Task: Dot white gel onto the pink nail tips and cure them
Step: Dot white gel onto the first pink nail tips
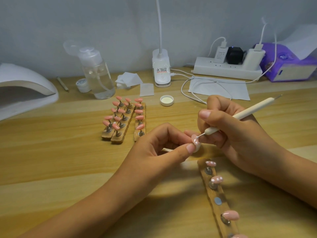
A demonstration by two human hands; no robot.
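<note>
Hard to see much under the left hand (159,148): its thumb and curled fingers (171,134) pinch the pink nail tip (194,139), hiding whatever stand it sits on. A pale rounded shape just below the thumb is too blurred to identify. The right hand (231,127) grips the white dotting tool (248,111) like a pen, and its metal point touches the tip's upper edge, right beside a row of white dots. The tip sits between both hands' fingertips, over the surface (60,160). Close by, a wooden holder strip (215,193) runs off the bottom edge, with two dotted tips at its far end, then one bare grey disc, then plain pink tips nearer. The curing lamp (25,88) is cut off at left.
</note>
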